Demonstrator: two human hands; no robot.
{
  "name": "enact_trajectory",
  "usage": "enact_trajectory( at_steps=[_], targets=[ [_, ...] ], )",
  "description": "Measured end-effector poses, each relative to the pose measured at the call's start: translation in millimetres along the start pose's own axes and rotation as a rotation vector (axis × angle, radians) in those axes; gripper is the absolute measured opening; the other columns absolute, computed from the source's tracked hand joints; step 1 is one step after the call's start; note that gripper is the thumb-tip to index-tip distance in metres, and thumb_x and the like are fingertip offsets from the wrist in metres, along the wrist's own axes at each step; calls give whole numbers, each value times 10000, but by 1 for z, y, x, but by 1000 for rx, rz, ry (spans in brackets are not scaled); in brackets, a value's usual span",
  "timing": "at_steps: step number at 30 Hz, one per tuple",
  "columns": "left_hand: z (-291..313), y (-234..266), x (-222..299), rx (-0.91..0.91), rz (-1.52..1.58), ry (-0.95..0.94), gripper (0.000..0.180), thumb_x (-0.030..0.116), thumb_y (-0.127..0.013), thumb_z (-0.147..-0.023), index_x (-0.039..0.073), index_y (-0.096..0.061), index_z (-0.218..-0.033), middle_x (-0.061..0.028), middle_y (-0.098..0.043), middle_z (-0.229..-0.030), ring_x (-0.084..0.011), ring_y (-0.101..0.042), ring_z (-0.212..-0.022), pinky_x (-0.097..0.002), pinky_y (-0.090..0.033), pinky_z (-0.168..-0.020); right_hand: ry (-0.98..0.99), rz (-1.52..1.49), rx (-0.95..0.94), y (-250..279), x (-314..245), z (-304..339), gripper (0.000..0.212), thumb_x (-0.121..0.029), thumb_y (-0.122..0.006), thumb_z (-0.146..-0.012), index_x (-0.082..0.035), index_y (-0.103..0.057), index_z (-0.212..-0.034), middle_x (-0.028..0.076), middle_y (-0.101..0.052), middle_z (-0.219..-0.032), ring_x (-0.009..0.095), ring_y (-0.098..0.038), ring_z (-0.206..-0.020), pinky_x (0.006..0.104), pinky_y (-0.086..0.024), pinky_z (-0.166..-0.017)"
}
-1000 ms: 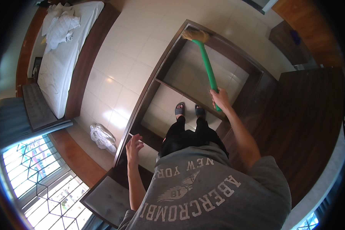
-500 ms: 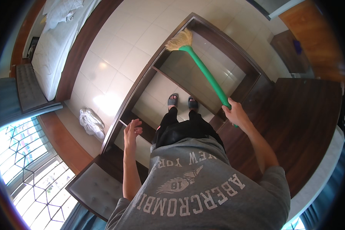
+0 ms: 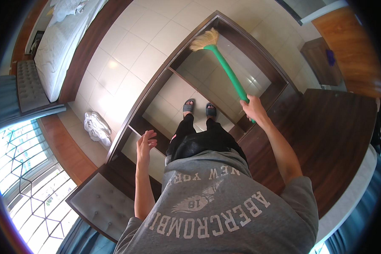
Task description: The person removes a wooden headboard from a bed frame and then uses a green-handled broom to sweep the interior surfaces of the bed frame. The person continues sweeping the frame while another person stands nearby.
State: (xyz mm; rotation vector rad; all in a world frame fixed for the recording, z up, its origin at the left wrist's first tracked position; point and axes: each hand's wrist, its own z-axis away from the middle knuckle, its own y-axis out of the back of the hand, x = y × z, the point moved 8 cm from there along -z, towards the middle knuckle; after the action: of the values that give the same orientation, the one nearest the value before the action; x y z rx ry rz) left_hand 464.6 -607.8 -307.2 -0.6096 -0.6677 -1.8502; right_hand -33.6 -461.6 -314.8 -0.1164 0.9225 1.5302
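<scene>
In my right hand [image 3: 255, 109] is the green handle of a broom [image 3: 229, 72], gripped near its end. Its straw bristles [image 3: 205, 40] touch the inner side of a dark wooden bed frame [image 3: 258, 50] at the far corner. My left hand [image 3: 146, 144] hovers over the frame's left part, holding nothing, fingers loosely apart. My sandalled feet [image 3: 189, 106] stand on the tiles inside the frame, beside a thin cross slat [image 3: 194, 86].
Dark wooden boards [image 3: 313, 139] lie on my right. A crumpled white cloth or bag [image 3: 98, 128] rests on the floor at left. Another bed with a white mattress [image 3: 65, 55] stands at far left. Nearer are a grey tufted headboard [image 3: 99, 203] and a barred window [image 3: 34, 186].
The broom and my right hand have shifted slightly; the bristles are a little higher along the frame's inner side. My left hand stays almost in place, as empty as before.
</scene>
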Motion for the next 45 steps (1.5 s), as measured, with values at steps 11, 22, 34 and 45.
enact_trajectory(
  at_steps=[11,22,34,45],
  targets=[
    [1,12,-2,47,14,-45,523,430,-553,-1073,-25,-672,-1301,-132,-721,-1185,-139,-651,-872,-294,-558,-783,-39,-73,144,42,-4,28,385,-230,-612,-1044,33,-572,-1323,33,-530,-606,133,-534,-440,333,-446,-377],
    [-5,0,-1,3,14,-45,520,435,-570,-1064,-17,-660,-1305,-129,-711,-1209,-129,-659,-865,-305,-561,-790,-17,-9,-26,15,-5,49,406,-176,-611,-1022,117,-546,-1296,88,-589,-594,176,-581,-442,365,-464,-380],
    [1,8,-10,20,-7,-24,517,427,-558,-1071,-26,-670,-1295,-131,-721,-1185,-139,-658,-862,-299,-560,-784,31,-16,148,12,-26,-66,292,-181,-595,-997,109,-610,-1029,158,-655,-657,236,-648,-498,389,-521,-425],
    [-10,19,-2,9,-2,-24,515,418,-555,-1073,-34,-674,-1289,-130,-721,-1167,-122,-653,-844,-294,-561,-771,-14,-117,302,9,-31,-96,293,-202,-592,-1011,89,-607,-982,180,-675,-682,257,-667,-511,396,-543,-442]
  ],
)
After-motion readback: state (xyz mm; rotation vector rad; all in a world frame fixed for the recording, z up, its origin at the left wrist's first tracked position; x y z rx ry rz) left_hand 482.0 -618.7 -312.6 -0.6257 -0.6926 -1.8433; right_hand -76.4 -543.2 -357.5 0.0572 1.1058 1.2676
